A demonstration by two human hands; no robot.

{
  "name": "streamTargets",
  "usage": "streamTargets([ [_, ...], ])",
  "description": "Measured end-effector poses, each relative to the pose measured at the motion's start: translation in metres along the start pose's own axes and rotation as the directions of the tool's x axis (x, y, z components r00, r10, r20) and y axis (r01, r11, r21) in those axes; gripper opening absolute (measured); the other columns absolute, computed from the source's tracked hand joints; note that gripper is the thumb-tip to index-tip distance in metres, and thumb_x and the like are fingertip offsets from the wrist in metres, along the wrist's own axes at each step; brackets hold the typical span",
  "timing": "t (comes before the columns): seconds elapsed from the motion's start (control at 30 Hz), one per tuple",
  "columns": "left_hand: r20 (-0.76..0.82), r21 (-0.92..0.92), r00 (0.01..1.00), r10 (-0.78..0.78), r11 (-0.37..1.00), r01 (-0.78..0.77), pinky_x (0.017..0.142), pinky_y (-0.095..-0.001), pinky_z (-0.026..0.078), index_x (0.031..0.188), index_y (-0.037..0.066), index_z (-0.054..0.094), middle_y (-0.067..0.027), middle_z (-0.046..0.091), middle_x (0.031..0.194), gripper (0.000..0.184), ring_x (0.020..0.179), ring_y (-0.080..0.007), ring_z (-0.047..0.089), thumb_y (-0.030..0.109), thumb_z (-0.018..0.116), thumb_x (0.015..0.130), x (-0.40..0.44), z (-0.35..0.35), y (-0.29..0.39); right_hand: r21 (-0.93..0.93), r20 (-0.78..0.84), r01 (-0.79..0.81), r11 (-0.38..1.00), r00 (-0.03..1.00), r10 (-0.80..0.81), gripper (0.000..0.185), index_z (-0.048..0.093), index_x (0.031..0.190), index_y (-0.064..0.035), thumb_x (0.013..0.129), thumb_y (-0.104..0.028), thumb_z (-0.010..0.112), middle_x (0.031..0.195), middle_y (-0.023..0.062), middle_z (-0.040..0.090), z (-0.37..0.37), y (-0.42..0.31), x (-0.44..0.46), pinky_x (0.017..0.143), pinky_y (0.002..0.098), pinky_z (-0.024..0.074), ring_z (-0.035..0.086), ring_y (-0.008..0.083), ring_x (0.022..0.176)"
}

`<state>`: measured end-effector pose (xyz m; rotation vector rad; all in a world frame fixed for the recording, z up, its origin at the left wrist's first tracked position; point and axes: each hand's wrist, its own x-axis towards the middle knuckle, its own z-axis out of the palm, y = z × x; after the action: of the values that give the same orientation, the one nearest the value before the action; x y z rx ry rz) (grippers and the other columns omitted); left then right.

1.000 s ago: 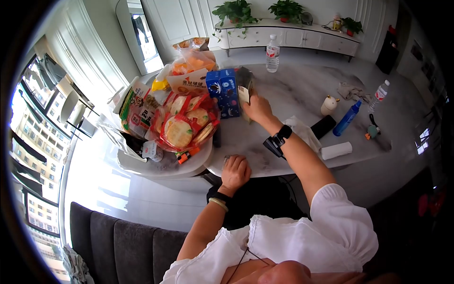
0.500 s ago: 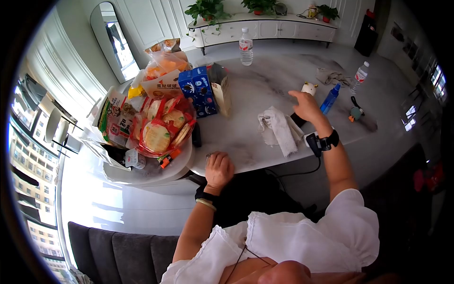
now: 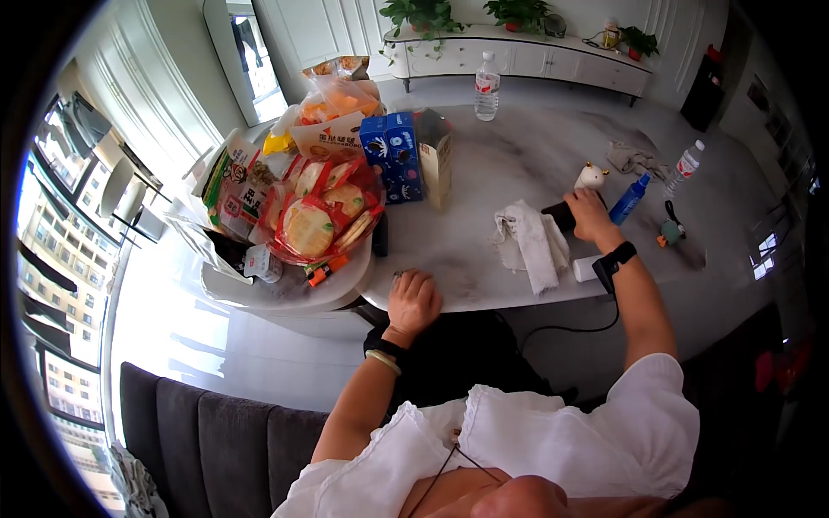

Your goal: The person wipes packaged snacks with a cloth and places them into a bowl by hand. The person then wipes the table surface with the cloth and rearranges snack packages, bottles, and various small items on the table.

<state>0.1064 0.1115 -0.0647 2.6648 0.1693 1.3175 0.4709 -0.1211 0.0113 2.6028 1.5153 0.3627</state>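
My left hand (image 3: 414,302) rests on the near edge of the marble table (image 3: 471,250), fingers curled together, with nothing visible in it. My right hand (image 3: 592,216) is closed over the far end of a dark oblong case (image 3: 560,217). Just beyond its fingers stands a small white figurine (image 3: 591,177). A blue spray bottle (image 3: 629,199) is right of that hand, and a crumpled pale cloth (image 3: 533,246) lies to the left. Partly under the right wrist is a white block-shaped item (image 3: 587,268).
Red-wrapped round pastries (image 3: 307,229), a blue box (image 3: 393,157) and a cream carton (image 3: 437,164) crowd the left side. Water bottles (image 3: 487,88) stand at the back and right (image 3: 685,166). A grey cloth (image 3: 635,159) and a small keychain toy (image 3: 669,231) lie at right.
My right hand has moved right from the cream carton, passed near the figurine and closed on the dark case. My left hand stays at the table edge. The camera view has shifted.
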Motion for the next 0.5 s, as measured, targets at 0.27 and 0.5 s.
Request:
streamTargets([
  [0.27, -0.01, -0.014, 1.0, -0.001, 1.0, 0.001, 0.077, -0.0416, 0.05, 0.084, 0.006, 0.061, -0.0079, 0.065, 0.095, 0.013, 0.091, -0.0291, 0.062, 0.008, 0.066, 0.072, 0.003, -0.003, 0.001, 0.212, -0.254, -0.065, 0.975, 0.96, 0.12, 0.053, 0.057, 0.118, -0.0032, 0.066, -0.006, 0.069, 0.112, 0.0195, 0.06, -0.104, -0.069, 0.053, 0.094, 0.0439, 0.0467, 0.055, 0.0378, 0.109],
  [0.5, 0.016, -0.015, 1.0, -0.009, 1.0, 0.009, 0.077, -0.0408, 0.051, 0.084, 0.004, 0.062, -0.0091, 0.065, 0.093, 0.014, 0.09, -0.0296, 0.062, 0.005, 0.066, 0.071, 0.001, -0.004, 0.001, 0.493, 0.102, 0.065, 0.867, 0.986, -0.131, 0.05, 0.065, 0.101, 0.0036, 0.067, -0.033, 0.068, 0.099, 0.0238, 0.068, -0.083, -0.227, 0.069, 0.084, 0.045, 0.054, 0.066, 0.0395, 0.095],
])
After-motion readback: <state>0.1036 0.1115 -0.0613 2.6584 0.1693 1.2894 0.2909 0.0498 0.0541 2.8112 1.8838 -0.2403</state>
